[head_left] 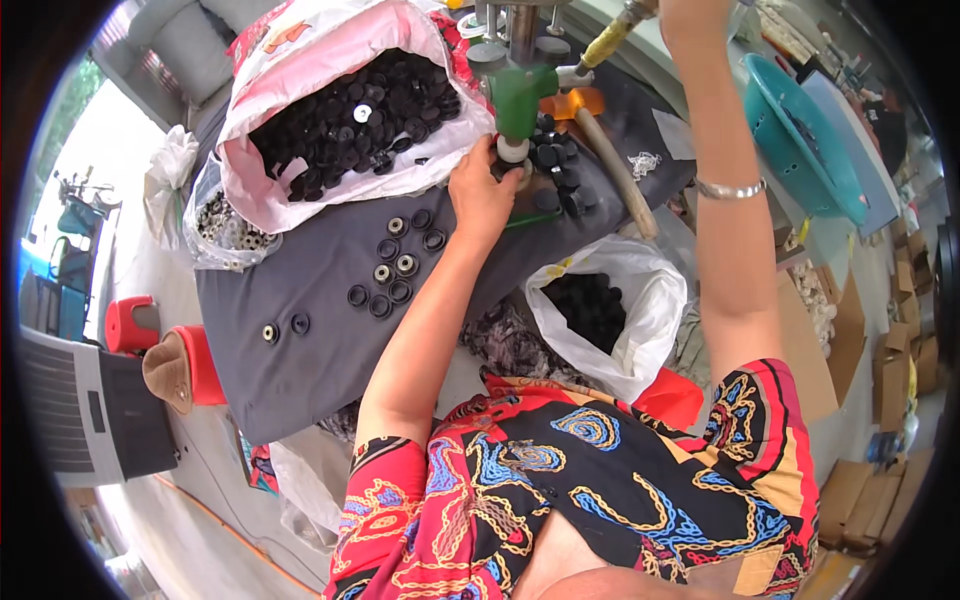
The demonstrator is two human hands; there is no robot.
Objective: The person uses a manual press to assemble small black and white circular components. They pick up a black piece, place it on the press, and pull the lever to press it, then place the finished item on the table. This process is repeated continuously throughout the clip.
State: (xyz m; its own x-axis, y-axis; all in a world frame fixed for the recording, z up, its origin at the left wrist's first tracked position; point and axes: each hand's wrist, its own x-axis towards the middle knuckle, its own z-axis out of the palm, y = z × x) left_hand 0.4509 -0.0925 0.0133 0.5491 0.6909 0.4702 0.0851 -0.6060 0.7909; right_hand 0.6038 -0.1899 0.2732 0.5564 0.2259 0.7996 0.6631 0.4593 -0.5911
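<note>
My left hand (482, 200) reaches to the foot of a green hand press (517, 105). Its thumb and index finger close around a small dark round part under the pale press tip (513, 151); the fingers partly hide this part. My right hand (695, 18) is raised at the top edge, closed at the end of the press lever (612, 40), which has a yellow wrapped grip; its fingers are mostly cut off. Left of my left forearm lie several black rings (380, 305) and metal-centred bearing wheels (406, 265) on the grey cloth (290, 370).
A large pink-lined sack (235, 150) of black caps stands behind. Beside it sits a clear bag (235, 235) of small metal parts. A hammer (615, 165) lies right of the press. Nearer me is a white bag (655, 300) of black pieces. A teal basin (765, 120) stands right.
</note>
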